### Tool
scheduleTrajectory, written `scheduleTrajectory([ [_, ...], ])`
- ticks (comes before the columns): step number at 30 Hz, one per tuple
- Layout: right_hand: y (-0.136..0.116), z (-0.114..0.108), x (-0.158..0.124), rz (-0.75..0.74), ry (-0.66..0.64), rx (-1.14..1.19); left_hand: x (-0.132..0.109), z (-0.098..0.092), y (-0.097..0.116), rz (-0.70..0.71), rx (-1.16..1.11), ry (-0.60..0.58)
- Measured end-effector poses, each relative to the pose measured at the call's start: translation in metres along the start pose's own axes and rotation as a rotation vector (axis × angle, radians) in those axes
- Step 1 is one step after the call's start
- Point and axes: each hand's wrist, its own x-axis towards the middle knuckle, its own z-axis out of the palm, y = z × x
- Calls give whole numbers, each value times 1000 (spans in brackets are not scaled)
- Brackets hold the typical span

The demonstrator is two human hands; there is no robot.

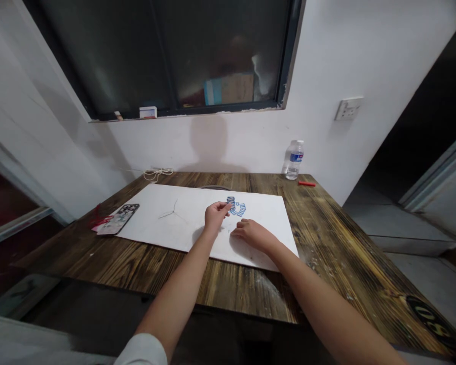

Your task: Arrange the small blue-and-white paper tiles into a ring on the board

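My left hand (215, 217) is closed in a pinch over the white board (197, 233), thumb and fingers together. Its fingertips meet the edge of a cluster of small blue rectangular pieces with pale borders (241, 209), laid in a rough curve. Whether a piece is between those fingers is too small to tell. Lower and to the right, my right hand (254, 234) rests on the board with its fingers curled down together, hiding whatever they may hold. A tiny dark mark lies on the board between the hands.
Thin dark three-armed lines (174, 210) mark the board's left part. A patterned phone (119, 219) overlaps its left edge. Along the wooden table's (327, 263) back are a coiled white cord (157, 173), a water bottle (295, 161) and a red stick-like object (307, 183).
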Motion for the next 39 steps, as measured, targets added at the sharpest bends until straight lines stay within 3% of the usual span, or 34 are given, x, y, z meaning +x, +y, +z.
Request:
scheduleTrajectory([
  [19, -9, 1, 5, 35, -28, -103, 1, 0, -5, 19, 28, -23],
  [33, -7, 7, 7, 215, -10, -159, 2, 0, -6, 5, 22, -16],
  [36, -3, 10, 4, 330, 89, -74, 2, 0, -5, -1, 18, -7],
  [39, 3, 15, 1, 495, 337, 181, 1, 0, -3, -6, 5, -4],
])
